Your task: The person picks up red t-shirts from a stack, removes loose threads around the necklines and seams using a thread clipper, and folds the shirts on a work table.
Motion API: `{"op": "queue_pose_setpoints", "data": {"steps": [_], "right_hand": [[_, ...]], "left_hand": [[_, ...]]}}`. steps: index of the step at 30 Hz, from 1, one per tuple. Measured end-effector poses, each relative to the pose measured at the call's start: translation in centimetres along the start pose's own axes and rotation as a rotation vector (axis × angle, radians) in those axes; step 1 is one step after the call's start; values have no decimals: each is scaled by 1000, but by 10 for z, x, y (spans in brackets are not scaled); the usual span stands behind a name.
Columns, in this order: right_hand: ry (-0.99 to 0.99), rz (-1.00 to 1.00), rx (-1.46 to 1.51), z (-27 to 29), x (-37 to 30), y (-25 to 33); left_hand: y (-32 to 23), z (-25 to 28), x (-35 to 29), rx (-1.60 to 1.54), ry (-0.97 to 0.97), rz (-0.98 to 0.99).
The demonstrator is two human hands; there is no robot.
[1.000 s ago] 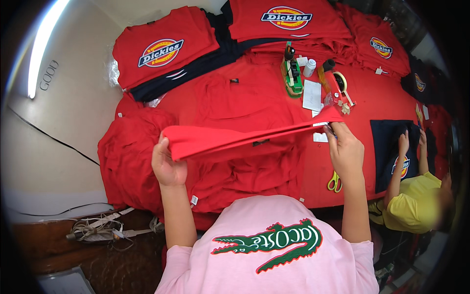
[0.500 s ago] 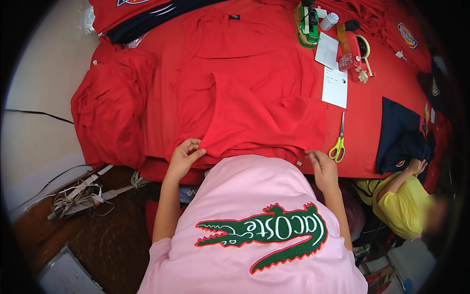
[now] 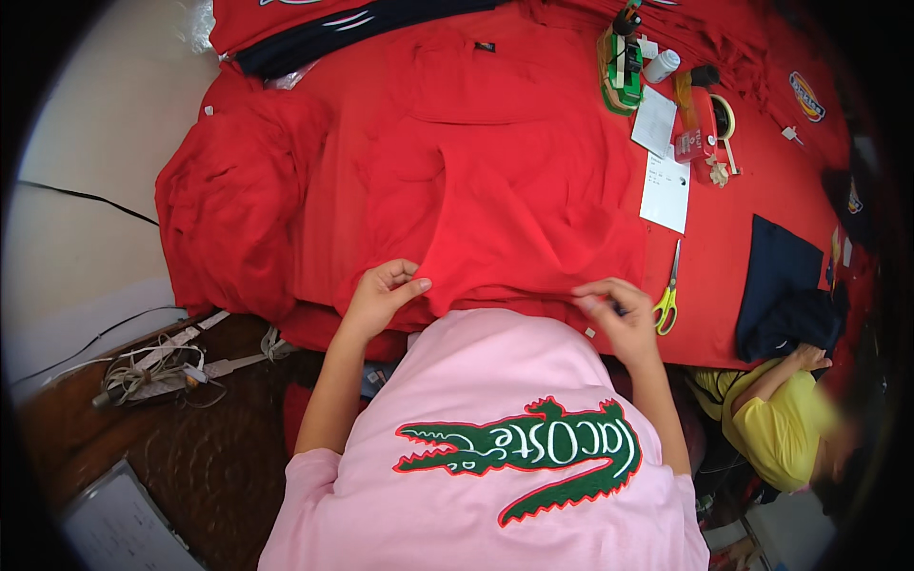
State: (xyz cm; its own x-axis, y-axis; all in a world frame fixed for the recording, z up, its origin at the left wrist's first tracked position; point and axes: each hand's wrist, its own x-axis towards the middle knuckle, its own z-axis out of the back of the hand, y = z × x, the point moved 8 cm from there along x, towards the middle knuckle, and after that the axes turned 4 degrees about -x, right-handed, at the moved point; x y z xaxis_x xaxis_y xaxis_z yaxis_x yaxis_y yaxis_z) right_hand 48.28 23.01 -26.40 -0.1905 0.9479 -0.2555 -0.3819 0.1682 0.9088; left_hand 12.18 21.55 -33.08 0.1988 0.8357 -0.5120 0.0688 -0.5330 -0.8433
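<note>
A red sweatshirt [image 3: 514,209] lies spread on the red-covered table, its small dark neck label [image 3: 485,46] at the far end and its lower edge toward me. At the left of that edge, my left hand [image 3: 383,300] pinches the cloth between thumb and fingers. My right hand [image 3: 624,319] is at the right part of the same edge, fingertips on the cloth and fingers closed. Something small and dark shows within the right fingers; I cannot make out what it is. Yellow-handled scissors [image 3: 668,300] lie on the table just right of that hand.
Red garments [image 3: 233,205] are heaped at left. Paper slips [image 3: 665,190], a tape dispenser [image 3: 709,124], a white bottle [image 3: 662,65] and a green holder [image 3: 619,71] stand far right. Beyond a folded navy garment [image 3: 776,276] sits a co-worker in yellow [image 3: 781,419]. Cables [image 3: 157,371] lie lower left.
My right hand has moved inward to the left along the cloth's edge. My left hand still pinches its corner. The whole view has shifted slightly, with the table appearing lower and further right.
</note>
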Motion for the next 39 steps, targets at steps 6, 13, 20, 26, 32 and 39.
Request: {"op": "queue_pose_setpoints", "data": {"steps": [6, 13, 20, 26, 32, 39], "right_hand": [[1, 348, 124, -62, 44, 107], [-295, 155, 681, 54, 79, 136], [-491, 129, 1120, 138, 66, 82], [-356, 63, 1268, 111, 71, 69], [-519, 66, 1084, 136, 60, 86], [-648, 63, 994, 154, 51, 67]], "left_hand": [[-141, -108, 3, -394, 274, -449], [-148, -110, 58, 264, 246, -485], [-102, -108, 54, 404, 312, -341], [-140, -176, 25, 628, 395, -694], [-140, -152, 55, 880, 177, -607], [-134, -81, 53, -255, 435, -359]]}}
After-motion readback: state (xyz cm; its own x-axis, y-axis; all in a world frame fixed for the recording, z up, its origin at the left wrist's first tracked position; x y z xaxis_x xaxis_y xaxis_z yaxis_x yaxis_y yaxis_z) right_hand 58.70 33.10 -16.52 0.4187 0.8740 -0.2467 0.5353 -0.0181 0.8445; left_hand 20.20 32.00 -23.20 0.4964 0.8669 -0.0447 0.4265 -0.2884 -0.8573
